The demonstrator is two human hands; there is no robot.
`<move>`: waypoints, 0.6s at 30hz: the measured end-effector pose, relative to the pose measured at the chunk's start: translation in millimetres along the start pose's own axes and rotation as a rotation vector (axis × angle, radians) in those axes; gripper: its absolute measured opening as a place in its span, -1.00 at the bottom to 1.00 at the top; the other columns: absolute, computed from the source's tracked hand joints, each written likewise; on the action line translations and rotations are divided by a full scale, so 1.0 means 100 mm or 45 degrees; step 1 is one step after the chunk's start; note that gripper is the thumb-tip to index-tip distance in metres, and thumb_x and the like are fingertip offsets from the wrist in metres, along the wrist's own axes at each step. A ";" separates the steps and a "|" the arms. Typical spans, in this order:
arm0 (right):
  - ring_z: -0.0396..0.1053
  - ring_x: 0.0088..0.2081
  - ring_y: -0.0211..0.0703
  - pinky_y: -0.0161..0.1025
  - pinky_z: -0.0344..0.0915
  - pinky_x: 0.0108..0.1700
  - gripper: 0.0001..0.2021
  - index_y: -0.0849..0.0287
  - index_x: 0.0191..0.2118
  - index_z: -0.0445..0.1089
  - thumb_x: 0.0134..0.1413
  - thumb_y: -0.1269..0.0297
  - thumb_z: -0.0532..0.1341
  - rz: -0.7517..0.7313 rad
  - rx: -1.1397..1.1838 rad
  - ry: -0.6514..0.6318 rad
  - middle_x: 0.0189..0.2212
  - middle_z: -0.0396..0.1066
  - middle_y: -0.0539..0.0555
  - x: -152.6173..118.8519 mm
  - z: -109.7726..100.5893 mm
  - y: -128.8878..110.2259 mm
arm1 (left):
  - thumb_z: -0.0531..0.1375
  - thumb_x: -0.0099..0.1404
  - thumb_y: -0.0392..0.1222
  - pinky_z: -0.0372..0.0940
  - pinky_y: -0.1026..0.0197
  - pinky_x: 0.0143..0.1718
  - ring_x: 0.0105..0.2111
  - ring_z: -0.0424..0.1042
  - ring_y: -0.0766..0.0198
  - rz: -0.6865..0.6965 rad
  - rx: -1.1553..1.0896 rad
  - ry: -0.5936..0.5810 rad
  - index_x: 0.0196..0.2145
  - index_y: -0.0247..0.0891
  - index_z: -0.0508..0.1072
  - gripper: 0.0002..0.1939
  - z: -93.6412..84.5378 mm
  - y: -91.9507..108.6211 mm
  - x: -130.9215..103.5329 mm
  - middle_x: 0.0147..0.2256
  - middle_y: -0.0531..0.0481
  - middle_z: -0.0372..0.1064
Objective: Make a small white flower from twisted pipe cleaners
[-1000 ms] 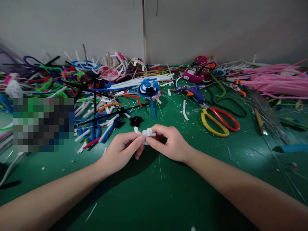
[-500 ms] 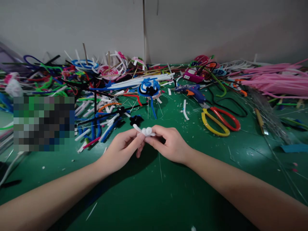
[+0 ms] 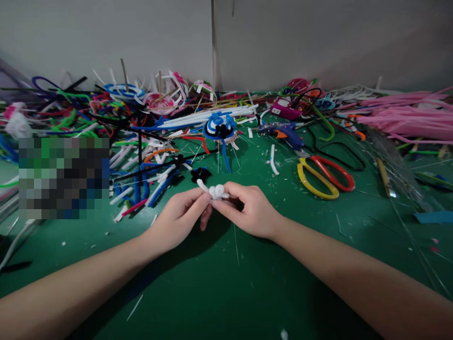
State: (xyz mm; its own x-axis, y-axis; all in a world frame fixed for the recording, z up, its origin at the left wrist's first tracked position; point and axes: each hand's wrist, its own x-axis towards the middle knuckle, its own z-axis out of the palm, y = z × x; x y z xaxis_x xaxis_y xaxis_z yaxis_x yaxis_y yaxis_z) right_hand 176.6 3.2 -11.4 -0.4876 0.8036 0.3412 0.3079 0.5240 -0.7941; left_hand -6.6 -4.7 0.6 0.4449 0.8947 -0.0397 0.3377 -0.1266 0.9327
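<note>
Green tabletop [image 3: 226, 283] spans the view, with a bundle of pink fuzzy stems [image 3: 406, 120] at far right. Just in front of that lies clear plastic wrapping [image 3: 398, 163]; whether it contains anything, I cannot tell. At centre the left hand [image 3: 182, 215] and right hand [image 3: 251, 210] meet, both gripping with thumb and fingers. Smallest is the curled white piece [image 3: 216, 191] between these hands. Shaping or pressing it seems the step; the next move probably calls for a steady pinch.
</note>
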 end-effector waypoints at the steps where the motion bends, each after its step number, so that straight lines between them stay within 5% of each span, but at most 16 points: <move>1: 0.02 -0.59 -0.43 -0.43 -0.02 -0.54 -0.77 0.17 -0.46 0.13 0.14 0.25 0.16 -0.001 -0.002 -0.004 -0.63 0.05 -0.15 0.00 0.00 0.00 | -0.07 0.40 -0.13 0.18 0.31 -0.45 -0.58 0.27 0.39 -0.004 0.004 -0.001 -0.56 -0.26 0.26 -0.61 0.00 0.00 0.00 -0.64 0.13 0.25; 18: 0.04 -0.59 -0.44 -0.43 -0.03 -0.53 -0.78 0.16 -0.44 0.11 0.17 0.24 0.13 -0.023 -0.081 -0.027 -0.63 0.06 -0.15 -0.01 0.00 0.01 | -0.07 0.39 -0.14 0.17 0.32 -0.48 -0.59 0.26 0.39 0.024 0.102 0.025 -0.57 -0.25 0.26 -0.62 0.01 0.03 -0.02 -0.65 0.13 0.25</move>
State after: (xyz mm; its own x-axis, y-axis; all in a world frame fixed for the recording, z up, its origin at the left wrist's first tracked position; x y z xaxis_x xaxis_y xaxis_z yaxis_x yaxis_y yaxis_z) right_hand 178.1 2.9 -12.6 -0.5102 0.7883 0.3441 0.3499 0.5556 -0.7542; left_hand -5.9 -6.9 3.3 0.4357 0.9000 -0.0149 0.3955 -0.1765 0.9013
